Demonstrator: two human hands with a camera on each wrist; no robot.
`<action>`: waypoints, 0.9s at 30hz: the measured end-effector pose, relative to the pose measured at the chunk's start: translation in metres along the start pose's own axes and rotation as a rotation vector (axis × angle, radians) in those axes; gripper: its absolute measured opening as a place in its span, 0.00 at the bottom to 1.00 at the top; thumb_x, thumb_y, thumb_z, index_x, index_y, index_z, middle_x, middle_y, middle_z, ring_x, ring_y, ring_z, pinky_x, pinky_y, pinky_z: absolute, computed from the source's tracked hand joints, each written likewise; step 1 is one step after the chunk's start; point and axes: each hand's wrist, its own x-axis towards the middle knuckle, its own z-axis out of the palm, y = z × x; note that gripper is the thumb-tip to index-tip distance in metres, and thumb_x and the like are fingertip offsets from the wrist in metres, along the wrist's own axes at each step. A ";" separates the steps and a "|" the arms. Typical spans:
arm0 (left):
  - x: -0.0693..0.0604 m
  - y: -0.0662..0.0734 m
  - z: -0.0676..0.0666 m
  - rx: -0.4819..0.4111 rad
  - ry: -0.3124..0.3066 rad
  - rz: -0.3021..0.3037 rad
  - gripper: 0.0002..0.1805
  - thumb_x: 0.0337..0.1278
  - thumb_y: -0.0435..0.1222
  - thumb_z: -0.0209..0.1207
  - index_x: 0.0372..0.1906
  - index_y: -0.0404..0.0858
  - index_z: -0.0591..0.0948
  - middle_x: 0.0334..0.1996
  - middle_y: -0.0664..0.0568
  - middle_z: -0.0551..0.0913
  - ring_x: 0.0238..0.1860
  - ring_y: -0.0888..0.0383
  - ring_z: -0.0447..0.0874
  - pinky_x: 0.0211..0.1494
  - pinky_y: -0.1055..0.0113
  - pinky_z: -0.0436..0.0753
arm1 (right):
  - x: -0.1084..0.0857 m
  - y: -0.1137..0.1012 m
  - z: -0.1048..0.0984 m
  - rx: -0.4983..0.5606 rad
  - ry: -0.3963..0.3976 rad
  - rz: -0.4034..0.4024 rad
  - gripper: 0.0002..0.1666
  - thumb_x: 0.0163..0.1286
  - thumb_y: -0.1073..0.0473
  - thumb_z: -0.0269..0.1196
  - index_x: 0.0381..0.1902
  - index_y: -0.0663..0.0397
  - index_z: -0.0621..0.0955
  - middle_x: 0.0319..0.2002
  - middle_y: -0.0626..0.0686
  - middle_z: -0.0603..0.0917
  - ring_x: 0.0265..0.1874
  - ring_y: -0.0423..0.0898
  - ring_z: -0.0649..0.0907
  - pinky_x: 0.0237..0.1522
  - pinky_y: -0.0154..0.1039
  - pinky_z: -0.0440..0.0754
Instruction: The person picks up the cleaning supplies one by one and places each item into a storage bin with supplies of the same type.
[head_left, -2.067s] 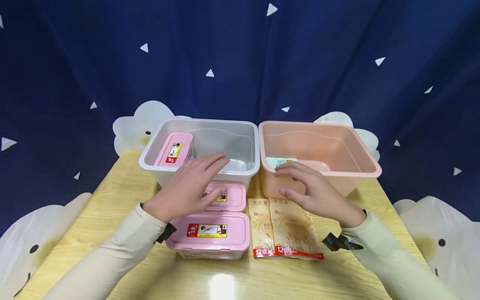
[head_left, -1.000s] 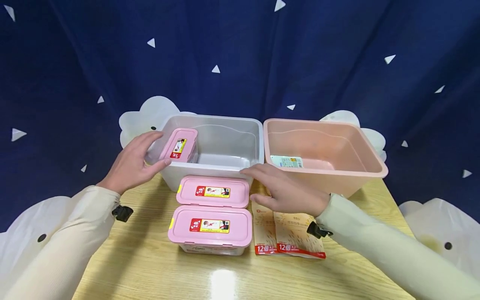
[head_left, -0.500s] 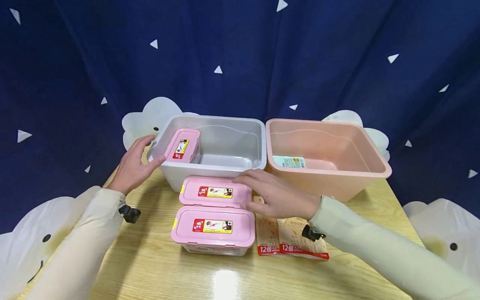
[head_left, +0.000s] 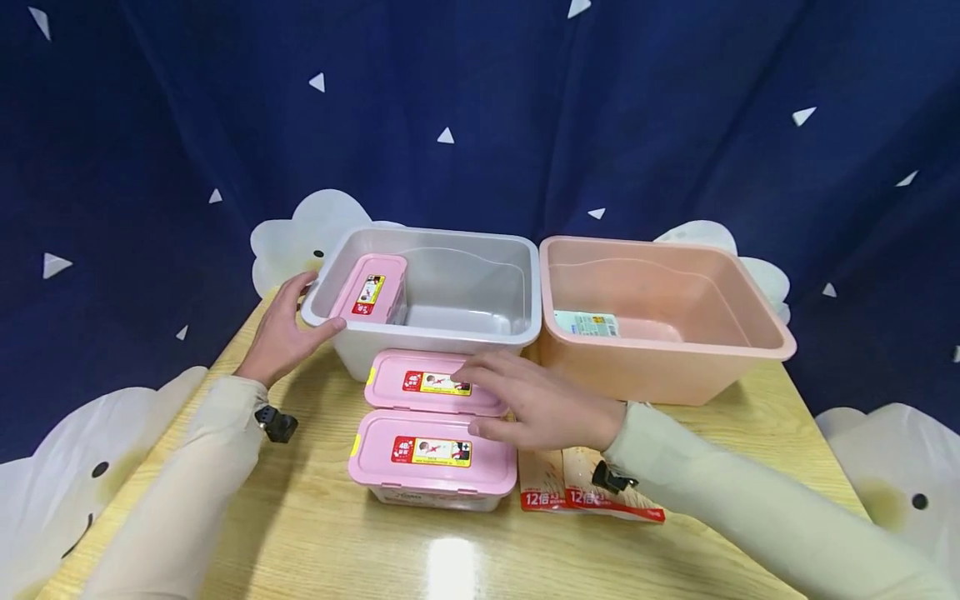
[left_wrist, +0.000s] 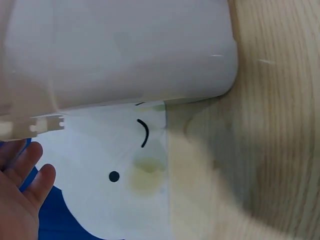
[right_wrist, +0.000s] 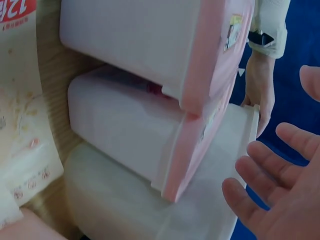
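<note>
My left hand [head_left: 285, 333] is at the left end of a grey bin [head_left: 442, 337], thumb near the front corner. In the left wrist view its fingers [left_wrist: 42, 185] are spread below the rim, apart from the wall. My right hand [head_left: 536, 404] hovers with loose fingers over the right ends of two pink-lidded boxes, the rear box [head_left: 393, 379] and the front box [head_left: 375, 454]. A gap shows between the right-hand fingers [right_wrist: 272, 165] and the lids in the right wrist view. Another pink-lidded box [head_left: 372, 283] lies inside the grey bin, at its left end.
A peach bin [head_left: 675, 371] stands right of the grey one, with a pale green packet [head_left: 585, 323] inside. Tan pouches [head_left: 542, 483] with red bottoms lie before it, partly hidden by my right arm. A dark blue curtain [head_left: 480, 108] hangs behind the wooden table [head_left: 337, 533].
My left hand has moved from over the grey bin to its left end. My right hand has gone leftward from the peach bin to above the pink-lidded boxes. The boxes and pouches stay put.
</note>
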 end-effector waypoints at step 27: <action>0.002 -0.015 0.021 -0.170 0.010 -0.016 0.42 0.65 0.45 0.56 0.79 0.43 0.51 0.75 0.34 0.60 0.71 0.34 0.64 0.70 0.33 0.67 | 0.000 -0.014 0.056 -0.114 0.015 0.008 0.42 0.64 0.27 0.57 0.68 0.42 0.70 0.68 0.49 0.71 0.68 0.45 0.69 0.67 0.49 0.69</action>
